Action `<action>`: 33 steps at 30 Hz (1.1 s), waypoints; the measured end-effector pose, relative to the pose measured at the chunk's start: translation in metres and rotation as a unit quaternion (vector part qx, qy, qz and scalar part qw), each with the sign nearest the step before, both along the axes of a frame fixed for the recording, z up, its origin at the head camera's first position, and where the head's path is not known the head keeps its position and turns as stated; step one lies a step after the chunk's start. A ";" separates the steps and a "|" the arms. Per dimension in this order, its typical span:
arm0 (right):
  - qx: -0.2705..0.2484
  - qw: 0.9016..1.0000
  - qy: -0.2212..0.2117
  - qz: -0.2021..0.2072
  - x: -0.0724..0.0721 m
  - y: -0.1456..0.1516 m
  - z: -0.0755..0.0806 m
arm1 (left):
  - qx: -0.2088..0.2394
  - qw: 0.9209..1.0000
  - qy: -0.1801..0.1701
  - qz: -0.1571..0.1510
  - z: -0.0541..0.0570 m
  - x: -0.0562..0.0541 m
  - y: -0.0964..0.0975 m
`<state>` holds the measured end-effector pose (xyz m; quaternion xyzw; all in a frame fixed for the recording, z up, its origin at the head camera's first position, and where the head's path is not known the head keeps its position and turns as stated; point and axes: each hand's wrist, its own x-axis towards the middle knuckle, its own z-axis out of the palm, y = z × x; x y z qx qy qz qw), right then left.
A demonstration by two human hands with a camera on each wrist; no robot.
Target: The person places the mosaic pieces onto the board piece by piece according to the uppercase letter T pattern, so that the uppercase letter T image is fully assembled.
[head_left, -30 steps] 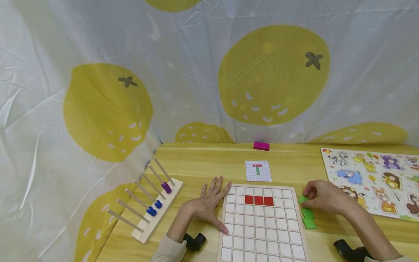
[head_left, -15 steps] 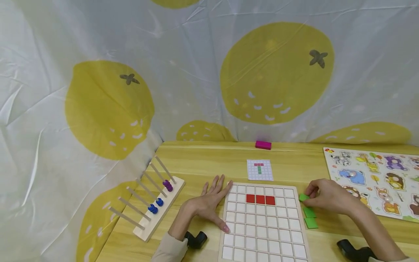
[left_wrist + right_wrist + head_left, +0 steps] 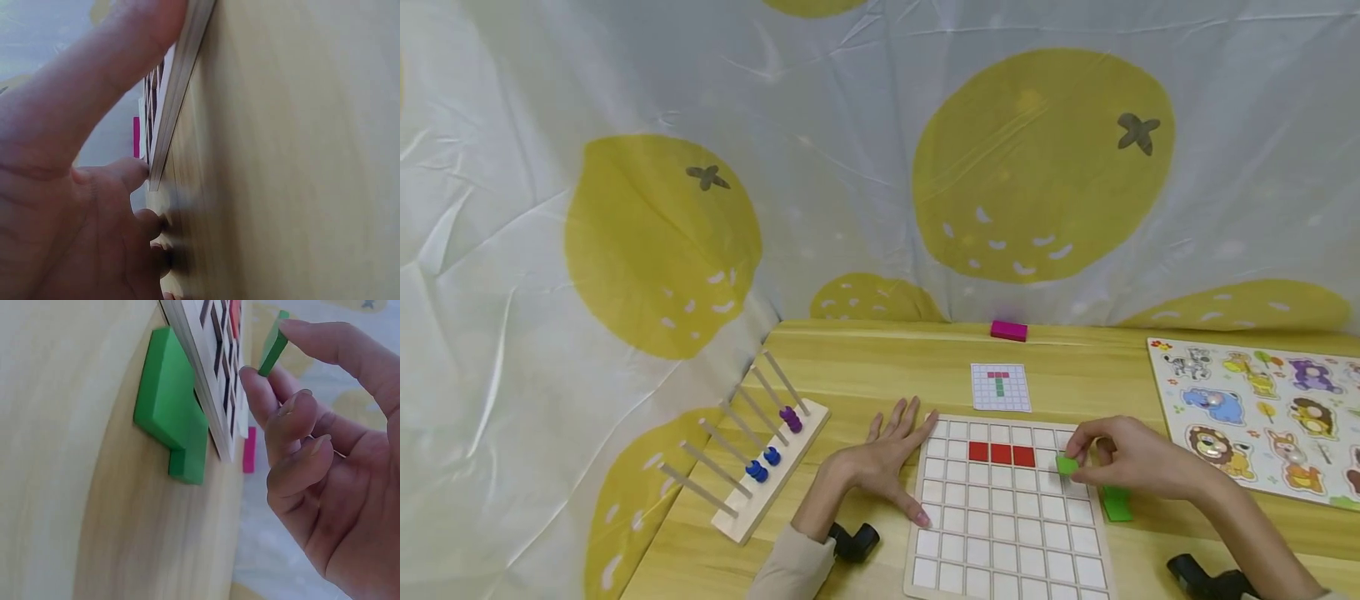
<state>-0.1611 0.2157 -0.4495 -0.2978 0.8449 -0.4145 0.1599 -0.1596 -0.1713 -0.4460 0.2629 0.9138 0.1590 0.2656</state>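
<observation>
Between thumb and index finger, my right hand (image 3: 1138,457) pinches a green square tile (image 3: 1067,465) above the right side of the wooden grid board (image 3: 1011,502). In the right wrist view the held tile (image 3: 275,345) is tilted and clear of the table. Two more green tiles (image 3: 1117,504) lie beside the board's right edge, partly behind the hand. Three red tiles (image 3: 1001,454) sit in a row in the board's second row. My left hand (image 3: 880,467) is spread at the board's left edge, its thumb and index finger touching the frame (image 3: 172,119).
Behind the board lies a pattern card (image 3: 1000,387) with a red and green T. A magenta block (image 3: 1009,331) is at the table's back. A wooden peg stand (image 3: 775,471) with beads stands left; an animal puzzle board (image 3: 1262,417) lies right.
My right hand has picked up the farthest green tile from the table and carried it left over the board's edge. The left hand stays at the board's left side.
</observation>
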 end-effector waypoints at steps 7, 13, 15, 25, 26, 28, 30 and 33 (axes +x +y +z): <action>0.003 1.000 -0.024 0.005 0.002 -0.004 -0.002 | -0.001 1.000 -0.001 -0.006 0.001 -0.003 0.001; -0.009 1.000 -0.014 0.021 0.002 -0.010 -0.001 | -0.002 1.000 0.004 -0.003 0.003 -0.003 0.001; -0.015 0.999 -0.023 0.031 0.003 -0.011 0.000 | -0.002 1.000 0.001 0.000 0.002 -0.003 0.001; -0.036 0.996 -0.057 0.066 0.009 -0.025 0.005 | 0.006 1.000 -0.003 0.005 0.001 -0.002 0.001; -0.033 0.996 -0.057 0.063 0.009 -0.026 0.005 | 0.005 1.000 -0.002 0.003 0.001 -0.002 0.001; -0.024 0.997 -0.054 0.055 0.010 -0.026 0.004 | 0.003 1.000 -0.004 0.001 0.001 -0.002 0.000; -0.014 0.998 -0.042 0.046 0.009 -0.024 0.003 | 0.003 1.000 -0.005 0.001 0.000 -0.002 0.001; -0.003 0.999 -0.025 0.035 0.008 -0.021 0.002 | 0.003 1.000 -0.006 0.000 0.000 -0.002 0.001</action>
